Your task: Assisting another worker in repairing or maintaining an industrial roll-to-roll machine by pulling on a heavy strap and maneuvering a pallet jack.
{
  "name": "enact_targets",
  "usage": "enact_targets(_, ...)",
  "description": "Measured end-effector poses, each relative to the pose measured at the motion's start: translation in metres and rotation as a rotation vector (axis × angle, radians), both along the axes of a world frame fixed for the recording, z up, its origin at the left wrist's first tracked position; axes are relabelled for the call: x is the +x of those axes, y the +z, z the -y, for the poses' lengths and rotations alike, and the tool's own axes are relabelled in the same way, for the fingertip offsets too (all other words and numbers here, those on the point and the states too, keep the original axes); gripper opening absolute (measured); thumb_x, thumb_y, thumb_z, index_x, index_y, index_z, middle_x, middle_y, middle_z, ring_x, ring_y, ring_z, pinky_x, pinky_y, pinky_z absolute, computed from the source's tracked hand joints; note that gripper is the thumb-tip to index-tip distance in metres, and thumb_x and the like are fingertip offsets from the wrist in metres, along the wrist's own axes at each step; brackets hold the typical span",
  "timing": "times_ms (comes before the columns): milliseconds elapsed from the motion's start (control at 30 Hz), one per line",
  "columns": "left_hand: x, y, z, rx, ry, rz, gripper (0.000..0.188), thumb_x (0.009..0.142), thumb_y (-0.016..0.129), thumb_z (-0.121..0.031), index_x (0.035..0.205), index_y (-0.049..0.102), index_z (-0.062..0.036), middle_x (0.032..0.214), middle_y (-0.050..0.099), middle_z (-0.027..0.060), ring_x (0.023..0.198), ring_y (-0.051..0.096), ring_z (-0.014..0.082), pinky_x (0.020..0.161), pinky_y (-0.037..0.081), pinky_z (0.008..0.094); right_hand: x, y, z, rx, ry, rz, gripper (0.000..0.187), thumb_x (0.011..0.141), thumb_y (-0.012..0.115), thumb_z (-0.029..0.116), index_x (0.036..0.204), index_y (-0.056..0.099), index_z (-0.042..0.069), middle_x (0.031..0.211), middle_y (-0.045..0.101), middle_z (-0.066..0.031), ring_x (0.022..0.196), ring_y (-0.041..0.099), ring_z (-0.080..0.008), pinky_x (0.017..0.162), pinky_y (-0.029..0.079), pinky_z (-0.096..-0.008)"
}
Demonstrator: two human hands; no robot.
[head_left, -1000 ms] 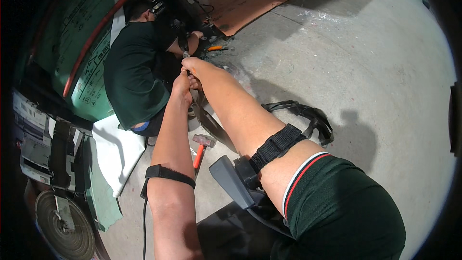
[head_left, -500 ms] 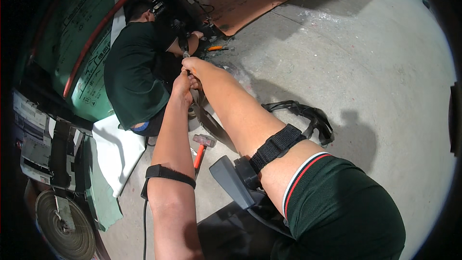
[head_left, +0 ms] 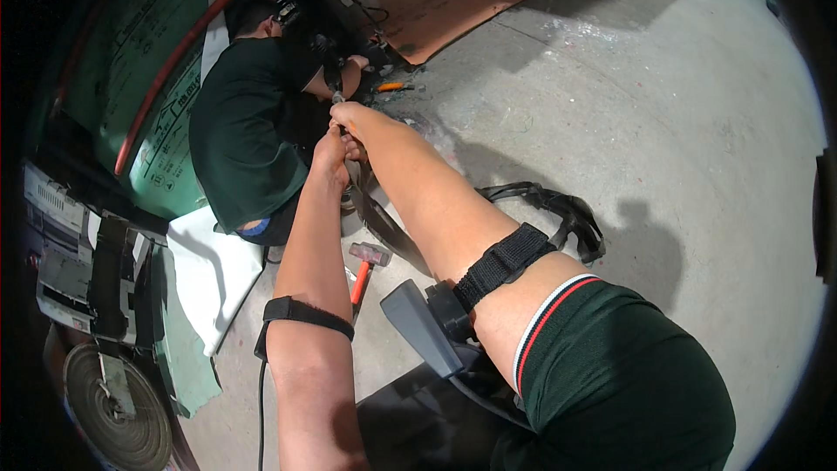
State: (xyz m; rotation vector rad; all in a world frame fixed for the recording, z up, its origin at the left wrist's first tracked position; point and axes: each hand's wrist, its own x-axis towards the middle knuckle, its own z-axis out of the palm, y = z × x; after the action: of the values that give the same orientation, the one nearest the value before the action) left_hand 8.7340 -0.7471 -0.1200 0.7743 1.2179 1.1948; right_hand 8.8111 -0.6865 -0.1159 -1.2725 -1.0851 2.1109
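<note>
Grey concrete floor (head_left: pixel 663 122) takes up most of the view, dusty and scuffed, with a big green cylindrical tank (head_left: pixel 131 78) with a red stripe lying along the left edge and a flat sheet of brown cardboard (head_left: pixel 436 4) up near the top. Crouched next to the tank is another person in a dark green t-shirt (head_left: pixel 240 144), bent over some dark machinery. Next down in size, a white sheet (head_left: pixel 214 270) is spread on the floor just below that person, and a curved black plastic panel (head_left: pixel 545 209) sits right of the outstretched arms. Both forearms reach forward, each with a black strap, and meet at the same spot: the left hand (head_left: pixel 330 155) and right hand (head_left: pixel 347 115) are closed together on a small dark metal tool (head_left: pixel 336 96), pretty sure it's some kind of shaft or handle, but it's too small to tell. It's held up off the floor, right by the other person's arm. Smallest bit: an orange-handled hammer (head_left: pixel 364 263) lying on the concrete between the forearms.
</note>
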Motion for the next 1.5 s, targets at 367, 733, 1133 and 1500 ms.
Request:
enact_targets(367,0.003,0.000,0.000,-0.023,0.014,0.010,0.022,0.095,0.031,-0.029,0.103,0.043,-0.0124,0.063,0.035,-0.0035,0.045,0.029,0.0042,0.038,0.028,0.0174,0.002,0.000,0.003,-0.014,-0.036,-0.066,0.017,0.084,0.035,0.022,0.078,0.039,0.007,0.049,0.040,-0.0092,0.038,0.043,-0.0238,0.042,0.043,-0.0405)
enact_targets(733,0.004,-0.001,-0.004,-0.023,0.026,-0.010,0.020,0.095,0.031,-0.029,0.101,0.042,-0.0133,0.063,0.034,-0.0034,0.044,0.028,0.0049,0.039,0.027,0.0195,-0.004,-0.006,-0.013,0.069,-0.059,-0.011,0.020,0.084,0.035,0.023,0.075,0.042,0.006,0.048,0.042,-0.0109,0.038,0.044,-0.0246,0.044,0.046,-0.0408)
enact_targets(1133,-0.004,0.001,0.000,-0.030,0.023,0.022,0.019,0.094,0.032,-0.028,0.102,0.043,-0.0137,0.063,0.035,-0.0035,0.044,0.029,0.0047,0.038,0.027,0.0193,0.001,0.006,0.008,0.027,-0.001,0.021,0.028,0.084,0.036,0.024,0.066,0.044,0.005,0.049,0.047,-0.0111,0.039,0.048,-0.0232,0.045,0.047,-0.0375)
enact_targets(1500,-0.013,-0.003,-0.001,-0.001,0.038,-0.002,0.021,0.094,0.032,-0.027,0.104,0.043,-0.0123,0.065,0.036,-0.0029,0.044,0.030,0.0046,0.037,0.027,0.0195,-0.007,0.004,0.011,0.013,-0.047,-0.002,0.024,0.084,0.036,0.023,0.072,0.046,0.005,0.051,0.048,-0.0108,0.039,0.048,-0.0220,0.044,0.048,-0.0353)
